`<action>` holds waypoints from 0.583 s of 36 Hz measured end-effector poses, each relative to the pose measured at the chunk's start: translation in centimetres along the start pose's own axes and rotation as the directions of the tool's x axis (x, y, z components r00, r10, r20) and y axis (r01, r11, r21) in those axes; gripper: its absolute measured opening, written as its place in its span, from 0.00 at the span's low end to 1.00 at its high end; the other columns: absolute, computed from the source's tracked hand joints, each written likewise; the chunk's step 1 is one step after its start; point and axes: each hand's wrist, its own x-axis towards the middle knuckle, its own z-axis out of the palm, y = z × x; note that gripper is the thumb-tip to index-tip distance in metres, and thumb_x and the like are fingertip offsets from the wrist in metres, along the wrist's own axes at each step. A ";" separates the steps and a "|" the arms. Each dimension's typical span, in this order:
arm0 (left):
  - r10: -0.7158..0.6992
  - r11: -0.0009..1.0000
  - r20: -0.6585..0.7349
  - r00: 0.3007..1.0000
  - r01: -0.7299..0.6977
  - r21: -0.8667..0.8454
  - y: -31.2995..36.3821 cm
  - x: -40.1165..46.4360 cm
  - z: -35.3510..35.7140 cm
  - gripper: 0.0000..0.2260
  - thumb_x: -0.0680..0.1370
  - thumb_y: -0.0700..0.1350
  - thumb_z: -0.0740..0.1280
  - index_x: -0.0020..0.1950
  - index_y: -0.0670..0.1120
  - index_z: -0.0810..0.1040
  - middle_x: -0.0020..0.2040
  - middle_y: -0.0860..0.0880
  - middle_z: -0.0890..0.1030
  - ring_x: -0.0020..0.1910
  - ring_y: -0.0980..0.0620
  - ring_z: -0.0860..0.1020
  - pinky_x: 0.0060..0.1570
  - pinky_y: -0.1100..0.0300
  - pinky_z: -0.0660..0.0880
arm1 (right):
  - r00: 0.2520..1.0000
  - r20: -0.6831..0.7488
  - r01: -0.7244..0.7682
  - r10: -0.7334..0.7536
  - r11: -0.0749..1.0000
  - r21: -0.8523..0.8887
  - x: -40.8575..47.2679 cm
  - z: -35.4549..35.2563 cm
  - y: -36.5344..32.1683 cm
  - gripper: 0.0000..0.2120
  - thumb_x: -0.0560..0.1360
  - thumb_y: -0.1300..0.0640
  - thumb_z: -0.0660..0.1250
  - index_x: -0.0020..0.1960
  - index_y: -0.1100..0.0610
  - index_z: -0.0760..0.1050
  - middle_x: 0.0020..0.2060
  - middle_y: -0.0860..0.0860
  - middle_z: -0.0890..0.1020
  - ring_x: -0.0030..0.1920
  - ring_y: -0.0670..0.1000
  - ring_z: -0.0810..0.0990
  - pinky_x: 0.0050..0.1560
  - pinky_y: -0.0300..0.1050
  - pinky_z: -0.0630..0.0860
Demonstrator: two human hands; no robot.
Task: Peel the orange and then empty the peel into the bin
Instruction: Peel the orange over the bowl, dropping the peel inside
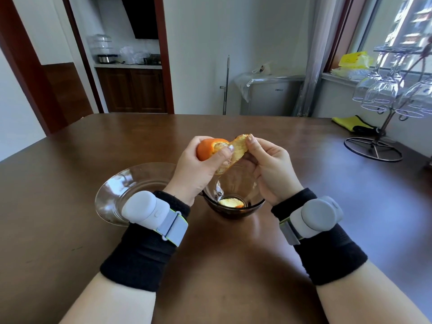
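My left hand (198, 169) grips a partly peeled orange (207, 148) above the table, thumb pressed near the torn edge. My right hand (266, 167) pinches a strip of peel (238, 148), its pale inner side facing me, still joined to the fruit. Directly below the hands stands a dark glass bowl (254, 204) with one piece of peel (231, 203) lying in its bottom. No bin is in view.
A clear glass plate (112, 195) lies left of the bowl on the brown wooden table (233, 253). A metal rack of hanging wine glasses (383, 94) stands at the table's right, with a yellow and black cloth (350, 122) behind it.
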 end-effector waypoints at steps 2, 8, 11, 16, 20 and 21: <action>-0.029 0.998 0.005 1.000 0.029 -0.048 0.0 0.1 -0.1 0.19 0.70 0.53 0.75 0.57 0.48 0.77 0.53 0.46 0.81 0.54 0.46 0.81 0.50 0.56 0.79 | 0.999 -0.001 -0.037 0.037 0.998 0.058 0.0 0.0 0.0 0.12 0.78 0.60 0.61 0.50 0.68 0.78 0.39 0.58 0.84 0.38 0.52 0.83 0.45 0.44 0.82; -0.088 0.976 0.009 0.996 0.088 -0.198 0.7 0.0 -0.5 0.25 0.65 0.56 0.74 0.57 0.45 0.76 0.56 0.41 0.82 0.56 0.42 0.81 0.59 0.46 0.77 | 0.990 -0.031 -0.125 0.136 0.966 0.227 0.1 0.2 -0.1 0.11 0.79 0.61 0.60 0.48 0.67 0.77 0.37 0.58 0.82 0.35 0.50 0.83 0.39 0.39 0.82; -0.125 0.960 0.026 0.992 0.128 -0.250 0.6 0.1 -0.5 0.23 0.69 0.53 0.72 0.59 0.44 0.75 0.56 0.42 0.82 0.56 0.44 0.81 0.60 0.47 0.76 | 0.987 -0.044 -0.136 0.152 0.959 0.247 0.2 0.1 -0.2 0.11 0.79 0.61 0.60 0.48 0.66 0.77 0.37 0.57 0.83 0.35 0.50 0.83 0.39 0.39 0.82; -0.181 0.916 0.058 0.982 0.189 -0.354 1.0 0.0 -0.5 0.16 0.76 0.49 0.68 0.61 0.43 0.73 0.57 0.43 0.80 0.56 0.47 0.80 0.56 0.53 0.79 | 0.980 -0.070 -0.157 0.186 0.940 0.303 0.3 0.0 -0.4 0.11 0.80 0.61 0.60 0.47 0.66 0.77 0.36 0.56 0.85 0.37 0.50 0.84 0.38 0.40 0.82; -0.187 0.876 0.078 0.979 0.202 -0.438 1.1 0.0 -0.5 0.17 0.77 0.49 0.67 0.62 0.42 0.73 0.57 0.43 0.81 0.57 0.48 0.80 0.53 0.55 0.80 | 0.970 -0.084 -0.186 0.230 0.915 0.359 0.3 0.1 -0.5 0.10 0.79 0.61 0.60 0.45 0.66 0.77 0.35 0.56 0.84 0.36 0.50 0.83 0.35 0.39 0.81; -0.185 0.872 0.083 0.979 0.202 -0.446 1.1 -0.1 -0.4 0.16 0.77 0.49 0.67 0.61 0.43 0.73 0.57 0.43 0.80 0.57 0.48 0.80 0.53 0.56 0.80 | 0.969 -0.083 -0.187 0.231 0.914 0.360 0.3 0.1 -0.5 0.10 0.79 0.62 0.61 0.45 0.66 0.77 0.37 0.57 0.83 0.37 0.51 0.83 0.36 0.39 0.82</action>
